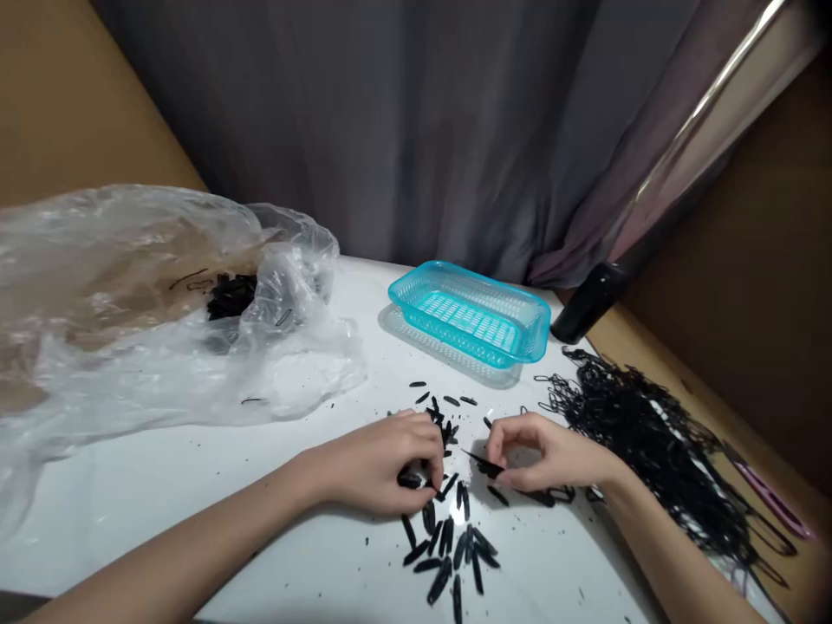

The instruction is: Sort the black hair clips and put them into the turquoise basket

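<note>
My left hand point(396, 464) rests on the white table with its fingers curled and thumb near the forefinger. Dark pieces show within the curl, but what the fingertips grip is not clear. My right hand point(542, 452) is closed, pinching a flat black pointed piece point(487, 465) between thumb and forefinger, its tip toward the left hand. Small black oblong pieces point(440, 579) lie scattered between and below both hands. Beside my right wrist is a tangled heap of thin black loops point(650, 442).
A blue perforated plastic basket point(468, 351) stands at the back of the white table point(162, 520). At left lies a clear plastic bag point(195, 373) with a black clump point(230, 296) inside. A black cylindrical object point(588, 303) and a pink-handled item point(773, 498) are at right.
</note>
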`<action>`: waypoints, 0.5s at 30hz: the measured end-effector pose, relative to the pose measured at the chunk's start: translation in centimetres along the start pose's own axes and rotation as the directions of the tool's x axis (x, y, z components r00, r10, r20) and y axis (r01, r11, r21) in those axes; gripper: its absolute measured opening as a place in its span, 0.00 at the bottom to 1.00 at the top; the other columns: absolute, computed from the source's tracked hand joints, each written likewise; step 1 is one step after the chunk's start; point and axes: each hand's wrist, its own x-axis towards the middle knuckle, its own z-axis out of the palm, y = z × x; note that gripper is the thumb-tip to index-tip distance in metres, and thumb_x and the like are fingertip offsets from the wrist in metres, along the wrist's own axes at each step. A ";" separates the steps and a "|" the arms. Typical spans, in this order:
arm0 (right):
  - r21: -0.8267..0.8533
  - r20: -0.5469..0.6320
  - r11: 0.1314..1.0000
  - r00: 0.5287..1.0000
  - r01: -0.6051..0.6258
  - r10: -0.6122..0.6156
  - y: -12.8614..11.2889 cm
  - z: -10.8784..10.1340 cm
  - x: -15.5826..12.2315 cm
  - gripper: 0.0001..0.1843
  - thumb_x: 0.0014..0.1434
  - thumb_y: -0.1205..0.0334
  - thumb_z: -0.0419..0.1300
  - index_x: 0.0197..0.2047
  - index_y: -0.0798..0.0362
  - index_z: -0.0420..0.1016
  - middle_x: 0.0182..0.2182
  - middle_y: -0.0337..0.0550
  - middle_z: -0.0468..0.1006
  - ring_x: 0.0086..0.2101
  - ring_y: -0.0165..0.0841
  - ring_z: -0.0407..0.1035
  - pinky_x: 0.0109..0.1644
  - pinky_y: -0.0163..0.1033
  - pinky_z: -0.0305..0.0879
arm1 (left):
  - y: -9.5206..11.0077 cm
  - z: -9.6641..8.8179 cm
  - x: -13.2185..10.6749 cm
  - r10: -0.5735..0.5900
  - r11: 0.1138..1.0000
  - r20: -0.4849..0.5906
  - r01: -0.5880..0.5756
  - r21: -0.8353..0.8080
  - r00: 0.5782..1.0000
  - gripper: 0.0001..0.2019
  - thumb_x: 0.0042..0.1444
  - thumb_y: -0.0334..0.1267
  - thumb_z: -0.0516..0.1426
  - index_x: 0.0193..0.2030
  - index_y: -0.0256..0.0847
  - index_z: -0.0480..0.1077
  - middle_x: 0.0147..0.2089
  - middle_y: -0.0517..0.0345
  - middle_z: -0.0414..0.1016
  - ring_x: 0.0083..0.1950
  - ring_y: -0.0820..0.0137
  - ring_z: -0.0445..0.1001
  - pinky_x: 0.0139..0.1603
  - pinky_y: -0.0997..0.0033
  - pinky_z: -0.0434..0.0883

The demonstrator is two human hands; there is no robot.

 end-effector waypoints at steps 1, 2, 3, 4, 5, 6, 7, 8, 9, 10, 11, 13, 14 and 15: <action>0.022 -0.014 1.000 1.000 0.011 -0.010 0.1 0.0 0.1 0.14 0.51 0.59 0.69 0.35 0.60 0.72 0.32 0.38 0.74 0.33 0.19 0.69 0.41 0.24 0.68 | 0.0 -0.1 0.0 -0.009 1.000 -0.002 0.009 -0.003 1.000 0.06 0.56 0.28 0.60 0.37 0.42 0.74 0.38 0.59 0.75 0.44 0.68 0.72 0.52 0.70 0.66; 0.036 -0.024 0.999 1.000 0.017 -0.016 0.3 -0.1 0.2 0.16 0.52 0.57 0.69 0.36 0.60 0.70 0.32 0.38 0.74 0.33 0.19 0.70 0.41 0.25 0.68 | 0.0 -0.2 0.1 -0.013 1.000 -0.005 0.013 -0.008 1.000 0.05 0.57 0.28 0.59 0.37 0.41 0.74 0.37 0.59 0.75 0.43 0.69 0.72 0.52 0.70 0.66; 0.052 -0.031 0.998 0.999 0.021 -0.019 0.4 -0.1 0.3 0.18 0.53 0.54 0.68 0.37 0.59 0.69 0.32 0.38 0.74 0.33 0.20 0.71 0.40 0.25 0.68 | 0.0 -0.4 0.1 -0.015 1.000 -0.007 0.015 -0.011 1.000 0.05 0.57 0.28 0.59 0.38 0.41 0.74 0.37 0.59 0.75 0.43 0.69 0.72 0.52 0.69 0.66; 0.079 -0.043 0.996 0.999 0.031 -0.028 0.6 -0.1 0.4 0.20 0.55 0.51 0.67 0.38 0.58 0.67 0.31 0.38 0.74 0.33 0.21 0.72 0.40 0.26 0.68 | 0.0 -0.4 0.1 -0.014 1.000 -0.010 0.014 -0.010 1.000 0.05 0.57 0.28 0.59 0.38 0.41 0.74 0.37 0.59 0.75 0.43 0.68 0.72 0.52 0.69 0.66; 0.113 -0.063 0.992 0.997 0.051 -0.045 0.7 0.0 0.5 0.21 0.57 0.48 0.65 0.40 0.57 0.66 0.31 0.38 0.74 0.32 0.21 0.73 0.39 0.27 0.69 | 0.0 -0.5 0.1 -0.011 1.000 -0.014 0.011 -0.006 1.000 0.05 0.56 0.29 0.60 0.39 0.42 0.74 0.38 0.59 0.75 0.43 0.68 0.72 0.52 0.69 0.66; 0.150 -0.093 0.985 0.993 0.081 -0.067 0.7 0.0 0.6 0.22 0.58 0.47 0.64 0.42 0.57 0.64 0.30 0.37 0.73 0.31 0.21 0.73 0.39 0.27 0.69 | 0.0 -0.5 0.1 -0.009 1.000 -0.018 0.009 0.003 1.000 0.07 0.54 0.29 0.61 0.39 0.42 0.74 0.39 0.58 0.75 0.44 0.67 0.72 0.53 0.68 0.66; 0.185 -0.135 0.976 0.987 0.115 -0.091 0.8 0.1 0.7 0.23 0.59 0.46 0.63 0.43 0.56 0.63 0.29 0.36 0.72 0.30 0.21 0.72 0.37 0.27 0.69 | 0.0 -0.5 0.0 -0.007 1.000 -0.020 0.007 0.012 1.000 0.08 0.53 0.28 0.62 0.40 0.42 0.75 0.40 0.58 0.75 0.46 0.66 0.72 0.54 0.68 0.66; 0.211 -0.188 0.966 0.976 0.150 -0.110 0.9 0.2 0.9 0.23 0.60 0.45 0.62 0.45 0.55 0.62 0.29 0.35 0.71 0.28 0.20 0.71 0.35 0.26 0.68 | -0.1 -0.5 0.0 -0.005 1.000 -0.022 0.006 0.021 1.000 0.09 0.53 0.28 0.62 0.40 0.42 0.75 0.41 0.58 0.74 0.46 0.66 0.71 0.54 0.68 0.66; 0.219 -0.242 0.959 0.963 0.177 -0.123 1.0 0.3 1.0 0.23 0.60 0.44 0.61 0.46 0.54 0.62 0.29 0.34 0.70 0.26 0.18 0.68 0.32 0.24 0.66 | -0.1 -0.4 0.0 -0.006 1.000 -0.021 0.007 0.027 1.000 0.08 0.53 0.28 0.62 0.40 0.42 0.75 0.41 0.58 0.74 0.46 0.67 0.71 0.54 0.68 0.66; 0.212 -0.291 0.958 0.948 0.194 -0.127 1.1 0.5 1.2 0.24 0.61 0.43 0.60 0.47 0.54 0.61 0.29 0.33 0.69 0.24 0.17 0.65 0.28 0.23 0.62 | -0.2 -0.4 0.0 -0.007 1.000 -0.020 0.008 0.030 1.000 0.08 0.54 0.28 0.61 0.39 0.42 0.75 0.41 0.58 0.74 0.46 0.67 0.71 0.54 0.69 0.66; 0.200 -0.334 0.959 0.934 0.200 -0.125 1.2 0.6 1.4 0.25 0.61 0.42 0.60 0.47 0.54 0.61 0.29 0.33 0.68 0.23 0.15 0.61 0.25 0.22 0.57 | -0.2 -0.4 0.0 -0.005 1.000 -0.019 0.005 0.029 1.000 0.07 0.55 0.28 0.60 0.38 0.43 0.75 0.40 0.58 0.74 0.45 0.67 0.71 0.53 0.69 0.66; 0.179 -0.396 0.965 0.912 0.193 -0.108 1.4 1.1 1.7 0.26 0.61 0.40 0.59 0.49 0.54 0.62 0.30 0.33 0.68 0.21 0.13 0.54 0.23 0.21 0.51 | -0.2 -0.5 0.0 0.002 1.000 -0.026 -0.001 0.020 1.000 0.05 0.56 0.29 0.60 0.37 0.43 0.75 0.39 0.58 0.74 0.44 0.68 0.71 0.52 0.69 0.66; 0.175 -0.419 0.968 0.903 0.180 -0.092 1.5 1.4 1.8 0.27 0.61 0.39 0.58 0.50 0.54 0.62 0.29 0.33 0.67 0.21 0.13 0.52 0.23 0.21 0.49 | -0.2 -0.7 0.0 0.002 1.000 -0.037 -0.002 0.013 0.999 0.05 0.56 0.29 0.60 0.37 0.42 0.75 0.39 0.58 0.74 0.45 0.67 0.71 0.52 0.69 0.66; 0.171 -0.442 0.972 0.894 0.163 -0.072 1.6 1.7 1.9 0.28 0.61 0.38 0.57 0.51 0.54 0.62 0.29 0.34 0.67 0.21 0.13 0.51 0.23 0.22 0.49 | -0.3 -0.9 0.1 -0.001 1.000 -0.053 0.001 0.007 0.999 0.04 0.56 0.30 0.60 0.37 0.42 0.74 0.39 0.58 0.74 0.45 0.67 0.72 0.53 0.68 0.66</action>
